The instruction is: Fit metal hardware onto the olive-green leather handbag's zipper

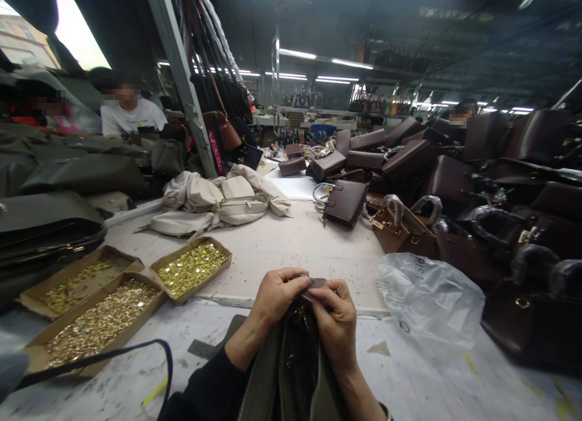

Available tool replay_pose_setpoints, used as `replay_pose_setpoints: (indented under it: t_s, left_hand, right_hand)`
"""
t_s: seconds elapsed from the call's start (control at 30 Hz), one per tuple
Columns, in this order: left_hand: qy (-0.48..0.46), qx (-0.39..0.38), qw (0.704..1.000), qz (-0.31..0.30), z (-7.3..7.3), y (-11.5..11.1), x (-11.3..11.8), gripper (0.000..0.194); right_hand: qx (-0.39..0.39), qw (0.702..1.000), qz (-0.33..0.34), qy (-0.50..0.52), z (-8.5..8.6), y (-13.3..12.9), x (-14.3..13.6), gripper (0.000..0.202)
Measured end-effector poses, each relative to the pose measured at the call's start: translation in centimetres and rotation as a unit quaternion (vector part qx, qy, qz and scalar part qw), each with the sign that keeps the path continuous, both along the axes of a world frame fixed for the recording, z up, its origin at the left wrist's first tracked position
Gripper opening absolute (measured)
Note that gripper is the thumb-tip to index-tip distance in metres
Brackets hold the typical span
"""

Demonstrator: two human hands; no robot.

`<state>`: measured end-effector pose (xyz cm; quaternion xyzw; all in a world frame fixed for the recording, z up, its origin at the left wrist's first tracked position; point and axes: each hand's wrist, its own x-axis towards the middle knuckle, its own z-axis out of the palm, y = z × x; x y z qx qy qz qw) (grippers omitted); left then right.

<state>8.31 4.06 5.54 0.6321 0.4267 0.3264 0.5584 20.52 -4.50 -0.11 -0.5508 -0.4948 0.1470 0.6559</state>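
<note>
At the near side of the tabletop (295,245), see a dark olive bag (262,381), mouth open upward. Find left grip (275,297) and right grip (335,318) both closed, pinching material at its far top end. Judge likely light, soft and pliant, smooth-faced, hardly fragile; expect sagging if unsupported. Best taken at that same end, pinched from both sides. Farther out, note cardboard tray (207,280) leftward, clear plastic bag (436,297) rightward.
</note>
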Motion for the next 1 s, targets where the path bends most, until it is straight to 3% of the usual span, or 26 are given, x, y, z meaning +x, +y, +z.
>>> replay_pose_setpoints:
  t_s: [0.5,1.0]
  left_hand:
    - [0.006,0.001,1.000,0.001,-0.4,0.0,0.0,0.045]
    - [0.012,0.011,1.000,0.009,0.2,-0.3,0.2,0.042]
  right_hand:
    - [-0.067,0.997,-0.034,-0.026,1.3,-0.1,-0.3,0.012]
    - [-0.067,0.997,-0.033,0.020,1.4,-0.1,-0.6,0.007]
